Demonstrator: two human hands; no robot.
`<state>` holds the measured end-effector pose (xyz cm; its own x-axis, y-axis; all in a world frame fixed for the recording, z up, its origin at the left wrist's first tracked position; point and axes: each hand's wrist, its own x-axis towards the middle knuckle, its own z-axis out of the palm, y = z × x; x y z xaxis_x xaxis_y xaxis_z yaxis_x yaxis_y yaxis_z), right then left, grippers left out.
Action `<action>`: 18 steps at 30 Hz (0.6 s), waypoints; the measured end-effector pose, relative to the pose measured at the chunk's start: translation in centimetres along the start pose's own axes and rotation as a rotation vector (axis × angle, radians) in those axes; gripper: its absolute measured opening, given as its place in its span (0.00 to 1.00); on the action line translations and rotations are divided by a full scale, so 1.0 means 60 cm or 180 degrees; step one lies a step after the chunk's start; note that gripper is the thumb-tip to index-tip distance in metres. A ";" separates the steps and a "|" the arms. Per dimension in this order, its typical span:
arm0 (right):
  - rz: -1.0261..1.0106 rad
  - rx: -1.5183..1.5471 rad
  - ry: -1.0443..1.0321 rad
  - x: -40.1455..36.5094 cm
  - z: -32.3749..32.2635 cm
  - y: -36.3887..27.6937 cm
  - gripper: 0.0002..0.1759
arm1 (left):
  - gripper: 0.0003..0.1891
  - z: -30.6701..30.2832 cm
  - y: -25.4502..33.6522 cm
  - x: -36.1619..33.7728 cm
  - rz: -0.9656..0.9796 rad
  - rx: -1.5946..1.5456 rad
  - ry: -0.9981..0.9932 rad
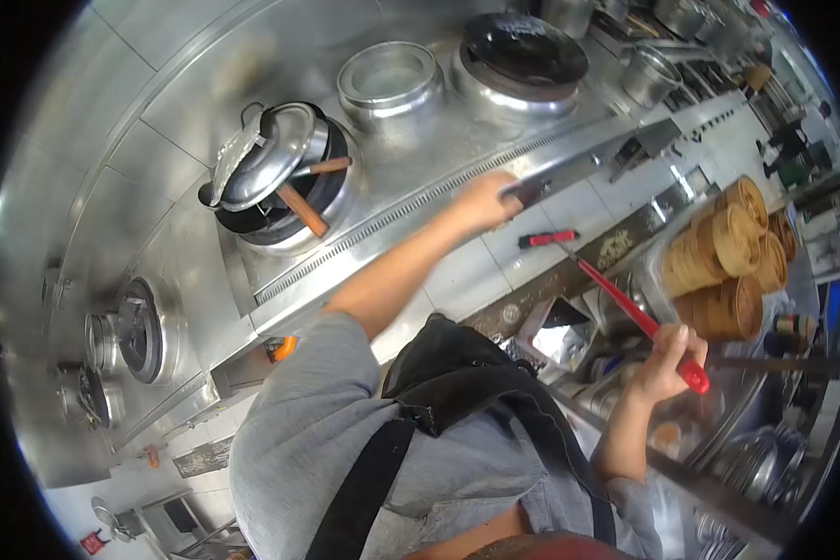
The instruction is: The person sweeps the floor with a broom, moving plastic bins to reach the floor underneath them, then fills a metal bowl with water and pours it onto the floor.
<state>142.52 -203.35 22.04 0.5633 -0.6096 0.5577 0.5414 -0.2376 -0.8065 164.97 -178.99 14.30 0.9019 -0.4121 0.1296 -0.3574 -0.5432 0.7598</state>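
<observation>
Gray shirt: seen closest to the camera, crossed by the straps of a black apron.
Right hand: closed around the red handle, near its rounded end, with the fingers wrapped over it.
Left hand: held well apart from the right, at the front edge of the steel counter; its fingers are blurred, and whether anything is gripped cannot be told.
Red-and-black tool head: carried at the far end of the handle, over the pale tiled floor, beyond the right hand and near the left; contact with the tiles cannot be made out.
Bamboo steamers: stacked and grouped beyond the right hand.
Domed lid: tilted over a dark wok on the counter, with wooden handles stuck out beside it.
Round steel vessel: placed between that wok and a black pan, which is set on a metal ring.
</observation>
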 end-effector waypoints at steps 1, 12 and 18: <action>-0.0051 0.0026 -0.0056 0.011 0.002 0.006 0.09 | 0.24 -0.042 -0.069 0.051 -0.0001 0.0110 0.0397; -0.0311 -0.0047 0.0222 0.090 0.083 0.029 0.13 | 0.21 -0.477 -0.222 0.451 0.0520 0.2963 0.1507; -0.0331 -0.0273 0.0255 0.119 0.170 0.045 0.13 | 0.21 -0.522 -0.355 0.562 0.0117 0.4235 0.0710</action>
<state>154.36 -200.64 25.81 0.4535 -0.6359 0.6244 0.5371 -0.3642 -0.7609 210.62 -158.41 22.45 0.8612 -0.3839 0.3330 -0.2296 -0.8785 -0.4190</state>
